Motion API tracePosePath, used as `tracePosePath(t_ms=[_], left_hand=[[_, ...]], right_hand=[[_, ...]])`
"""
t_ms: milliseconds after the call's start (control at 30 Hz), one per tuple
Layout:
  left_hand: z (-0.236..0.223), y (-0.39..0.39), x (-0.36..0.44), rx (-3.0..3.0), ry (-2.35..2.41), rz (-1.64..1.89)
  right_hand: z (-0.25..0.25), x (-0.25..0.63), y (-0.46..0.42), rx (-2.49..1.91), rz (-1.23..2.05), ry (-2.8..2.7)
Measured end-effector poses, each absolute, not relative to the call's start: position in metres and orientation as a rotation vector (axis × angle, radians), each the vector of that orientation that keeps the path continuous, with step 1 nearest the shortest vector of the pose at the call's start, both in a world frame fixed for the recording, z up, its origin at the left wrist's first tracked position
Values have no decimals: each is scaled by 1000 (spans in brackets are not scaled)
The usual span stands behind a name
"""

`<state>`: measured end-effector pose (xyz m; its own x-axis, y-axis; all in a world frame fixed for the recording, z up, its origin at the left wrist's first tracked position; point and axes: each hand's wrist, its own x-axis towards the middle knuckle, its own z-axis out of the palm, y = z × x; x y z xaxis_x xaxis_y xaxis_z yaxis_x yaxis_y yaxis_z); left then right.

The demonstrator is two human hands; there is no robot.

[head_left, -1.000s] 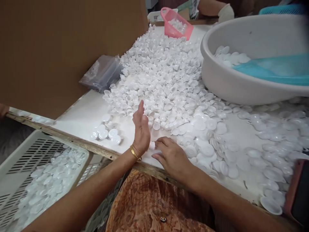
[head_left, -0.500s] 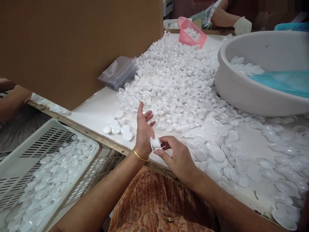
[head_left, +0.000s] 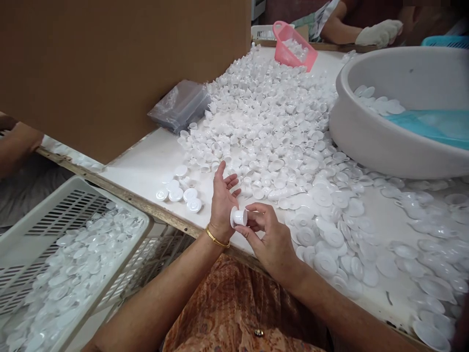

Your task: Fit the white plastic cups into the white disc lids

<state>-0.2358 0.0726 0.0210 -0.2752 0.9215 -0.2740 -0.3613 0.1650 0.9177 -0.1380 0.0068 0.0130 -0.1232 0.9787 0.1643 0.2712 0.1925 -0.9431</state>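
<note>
My right hand is closed in a pinch on a small white cup, tipped on its side. A white saucer sits against one end of the cup and touches or nearly touches the heel of my left palm. Open, with fingers spread and thumb raised, my left hand has a gold bangle at its wrist. Just left of it, on the table, lies a group of small white saucers. Beyond both hands spreads a heap of small white cups, and to the right lie many loose saucers.
A large pale tub stands at right. A pink scoop and a plastic-wrapped packet lie farther back. A cardboard sheet rises at left above a white basket of white pieces. Across the table is another person's gloved hand.
Both my hands have shifted slightly right in view, with the cup and saucer still at my left palm. The other person's gloved hand has moved to the right.
</note>
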Motion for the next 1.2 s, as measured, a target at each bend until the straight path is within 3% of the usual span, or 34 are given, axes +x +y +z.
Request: tracePosePath(t_ms=[267, 533, 800, 1200], left_hand=[[25, 67, -235, 656, 1298, 1412], [26, 66, -238, 714, 1268, 1434], [22, 61, -242, 917, 1322, 1468], [35, 64, -240, 1132, 1326, 1325]], right_hand=[[11, -135, 10, -1136, 792, -1653], [14, -140, 11, -1137, 1289, -1288], [20, -137, 17, -972, 970, -1742], [15, -141, 17, -997, 755, -1831]])
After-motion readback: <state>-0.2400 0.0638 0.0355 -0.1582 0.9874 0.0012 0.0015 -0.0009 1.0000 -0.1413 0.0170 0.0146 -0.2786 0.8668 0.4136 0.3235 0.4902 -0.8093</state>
